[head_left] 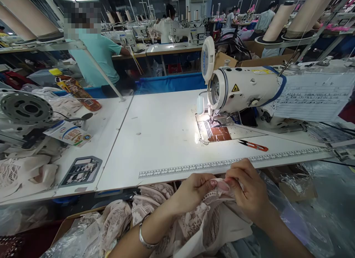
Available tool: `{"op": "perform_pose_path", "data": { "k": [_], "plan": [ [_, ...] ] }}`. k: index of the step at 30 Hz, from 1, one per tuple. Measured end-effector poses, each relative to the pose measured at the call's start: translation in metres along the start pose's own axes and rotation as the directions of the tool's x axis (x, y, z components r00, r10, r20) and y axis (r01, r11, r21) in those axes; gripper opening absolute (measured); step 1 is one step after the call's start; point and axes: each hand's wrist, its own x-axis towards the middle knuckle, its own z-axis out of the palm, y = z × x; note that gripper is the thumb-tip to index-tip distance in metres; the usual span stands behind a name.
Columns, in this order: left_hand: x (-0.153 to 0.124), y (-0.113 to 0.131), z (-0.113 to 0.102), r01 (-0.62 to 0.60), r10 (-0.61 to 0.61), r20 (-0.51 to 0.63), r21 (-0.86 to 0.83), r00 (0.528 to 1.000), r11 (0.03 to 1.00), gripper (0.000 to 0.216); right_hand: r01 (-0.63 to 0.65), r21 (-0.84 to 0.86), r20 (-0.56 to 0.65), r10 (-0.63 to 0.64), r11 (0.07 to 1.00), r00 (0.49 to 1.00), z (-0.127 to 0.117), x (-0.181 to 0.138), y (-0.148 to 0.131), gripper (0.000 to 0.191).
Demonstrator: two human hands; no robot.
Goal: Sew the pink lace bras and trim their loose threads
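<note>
Lace garment (215,223), openwork with smooth panels, lies before the worktop (158,139); left hand (195,191) and right hand (246,187), nearly closed, pinch its edge; lower folds are cut off.

The cloth (212,221) is pinky-cream with lacy patterns. The counter (155,136) is white, the snips (256,146) orange, the bottle cap (55,71) yellow.

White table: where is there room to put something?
On the table, the biggest bare patch lies between the seam, the sewing machine and the printed ruler. It's crowded left of the seam, with a bottle and fabric, and nearer than the ruler, where the left hand and right hand hold lacy cloth.
</note>
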Motion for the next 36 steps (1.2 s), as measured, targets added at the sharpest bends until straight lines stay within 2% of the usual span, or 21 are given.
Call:
{"op": "perform_pose_path", "data": {
  "k": [2,5,6,7,8,10,11,12,13,15,17,18,19,23,25,27,30,32,36],
  "plan": [
    [0.001,-0.001,0.001,0.006,-0.006,0.001,0.043,1.0,0.999,0.046,-0.057,0.153,0.074,0.046,0.987,0.996,0.002,0.002,-0.003,0.023],
    [0.001,-0.001,0.002,0.005,-0.004,-0.006,0.077,1.0,0.997,0.049,-0.151,0.429,0.235,0.051,0.891,0.971,0.002,0.003,0.0,0.024],
    [0.0,0.0,0.002,0.004,-0.003,-0.003,0.069,1.0,0.998,0.049,-0.182,0.466,0.242,0.073,0.866,0.967,0.001,0.003,0.005,0.024],
    [0.0,0.002,0.002,0.0,0.0,0.0,0.052,1.0,0.999,0.049,-0.199,0.474,0.199,0.116,0.858,0.973,-0.002,0.004,0.012,0.024],
    [-0.001,0.003,0.001,-0.005,0.005,-0.003,0.03,1.0,1.0,0.048,-0.206,0.465,0.111,0.174,0.861,0.979,-0.006,0.004,0.02,0.023],
    [-0.003,0.007,-0.001,-0.015,0.015,-0.028,-0.005,0.999,1.0,0.047,-0.199,0.414,-0.144,0.28,0.888,0.949,-0.014,0.003,0.037,0.019],
    [-0.004,0.008,-0.002,-0.017,0.016,-0.046,-0.011,0.999,1.0,0.047,-0.201,0.383,-0.23,0.304,0.901,0.925,-0.018,0.003,0.044,0.018],
    [-0.005,0.01,-0.002,-0.016,0.016,-0.059,-0.008,0.998,1.0,0.046,-0.212,0.342,-0.244,0.305,0.915,0.92,-0.021,0.002,0.047,0.017],
    [-0.005,0.012,-0.003,-0.016,0.016,-0.059,-0.002,0.998,1.0,0.046,-0.223,0.305,-0.181,0.287,0.926,0.941,-0.022,0.001,0.048,0.018],
    [-0.005,0.014,-0.004,-0.027,0.027,-0.034,-0.001,0.999,1.0,0.044,-0.246,0.238,0.088,0.232,0.94,0.969,-0.02,-0.001,0.043,0.027],
    [-0.005,0.014,-0.005,-0.029,0.029,-0.019,0.008,0.999,1.0,0.045,-0.267,0.215,0.338,0.185,0.939,0.923,-0.014,-0.004,0.034,0.033],
    [-0.005,0.013,-0.007,-0.023,0.024,-0.024,0.024,0.999,0.999,0.046,-0.28,0.211,0.384,0.184,0.936,0.905,-0.011,-0.005,0.03,0.034],
    [-0.005,0.011,-0.009,-0.012,0.014,-0.037,0.047,0.999,0.999,0.048,-0.292,0.207,0.386,0.197,0.934,0.901,-0.009,-0.007,0.027,0.035],
    [-0.005,0.002,-0.019,0.043,-0.028,-0.1,0.154,0.995,0.987,0.056,-0.25,0.179,0.216,0.21,0.951,0.953,-0.011,-0.01,0.027,0.037],
    [-0.005,0.003,-0.022,0.043,-0.02,-0.108,0.224,0.994,0.974,0.058,-0.227,0.15,0.186,0.198,0.962,0.962,-0.014,-0.011,0.028,0.036],
    [-0.004,0.008,-0.02,-0.024,0.059,-0.086,0.364,0.995,0.931,0.052,-0.214,0.121,0.2,0.187,0.969,0.962,-0.014,-0.012,0.027,0.033],
    [0.0,0.018,-0.012,-0.142,0.194,-0.033,0.565,0.98,0.813,0.029,-0.184,0.083,0.222,0.162,0.979,0.962,-0.01,-0.012,0.022,0.029],
    [0.003,0.02,-0.005,-0.133,0.199,-0.052,0.577,0.979,0.806,0.021,-0.167,0.057,0.232,0.15,0.984,0.961,-0.006,-0.012,0.019,0.028],
    [0.01,0.013,0.004,-0.057,0.108,-0.108,0.395,0.988,0.917,0.018,-0.126,0.014,0.191,0.121,0.992,0.974,-0.001,-0.014,0.015,0.023]
  ]
}}
